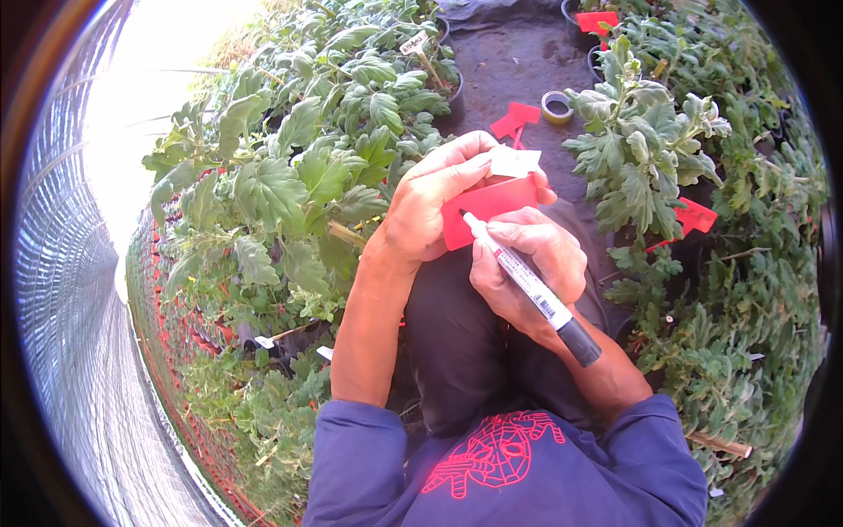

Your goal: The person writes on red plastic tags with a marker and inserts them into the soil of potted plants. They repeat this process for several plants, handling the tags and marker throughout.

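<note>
Between the fingers and thumb of my left hand (435, 191) are a red plastic plant label (504, 197) and a small white tag (516, 161) just above it. The tag bears faint marks. My right hand (537, 253) grips a white marker pen (527, 277), its black cap (579, 342) pushed onto the back end. The marker's dark tip points at the left part of the red label, touching or very near it. No writing shows on the label's visible face. Both hands are above my knees.
Leafy potted plants (276, 191) stand on my left, and more plants (724, 342) on my right. Ahead on the dark ground cloth (494, 66) lie a tape roll (557, 107) and red T-shaped labels (517, 120). Another red label (695, 216) stands among the right-hand plants. Netting (66, 263) rises far left.
</note>
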`<state>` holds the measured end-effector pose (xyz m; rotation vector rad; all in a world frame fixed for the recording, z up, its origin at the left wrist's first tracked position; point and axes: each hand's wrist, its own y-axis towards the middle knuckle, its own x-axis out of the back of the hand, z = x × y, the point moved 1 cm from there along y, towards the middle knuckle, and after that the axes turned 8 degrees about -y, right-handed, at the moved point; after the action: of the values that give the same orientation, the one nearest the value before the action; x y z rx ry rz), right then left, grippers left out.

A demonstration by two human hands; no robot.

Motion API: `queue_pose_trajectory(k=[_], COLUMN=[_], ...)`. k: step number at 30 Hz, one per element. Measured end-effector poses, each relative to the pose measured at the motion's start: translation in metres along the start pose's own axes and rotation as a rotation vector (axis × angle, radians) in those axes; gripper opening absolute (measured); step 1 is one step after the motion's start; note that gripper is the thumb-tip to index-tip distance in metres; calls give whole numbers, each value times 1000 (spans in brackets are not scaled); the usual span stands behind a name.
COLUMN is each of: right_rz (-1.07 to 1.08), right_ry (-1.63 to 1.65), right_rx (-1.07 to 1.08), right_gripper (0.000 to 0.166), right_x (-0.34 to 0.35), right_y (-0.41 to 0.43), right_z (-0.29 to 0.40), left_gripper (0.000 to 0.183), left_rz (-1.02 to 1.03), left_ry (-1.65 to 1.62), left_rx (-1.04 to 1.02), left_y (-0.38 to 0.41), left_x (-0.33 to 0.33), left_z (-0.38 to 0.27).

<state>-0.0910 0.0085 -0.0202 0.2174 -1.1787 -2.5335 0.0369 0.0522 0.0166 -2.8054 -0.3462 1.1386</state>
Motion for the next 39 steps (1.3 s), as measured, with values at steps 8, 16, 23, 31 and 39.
queue_pose_trajectory(k=[8, 16, 23, 31, 39], right_rz=[47, 12, 12, 21, 61], right_ry=[76, 33, -11, -15, 8], right_rx=[26, -3, -35, -28, 3], right_gripper=[24, 27, 27, 25, 24], right_x=[1, 0, -2, -2, -2], right_y=[2, 2, 2, 3, 4], right_z=[2, 3, 2, 2, 3], left_gripper=[29, 27, 27, 25, 27], left_rz=[25, 13, -28, -21, -23], left_ry=[-28, 8, 9, 25, 26], left_rx=[-14, -16, -29, -27, -28], left_y=[0, 0, -1, 0, -1], left_x=[5, 4, 2, 1, 2], left_z=[0, -1, -1, -1, -1])
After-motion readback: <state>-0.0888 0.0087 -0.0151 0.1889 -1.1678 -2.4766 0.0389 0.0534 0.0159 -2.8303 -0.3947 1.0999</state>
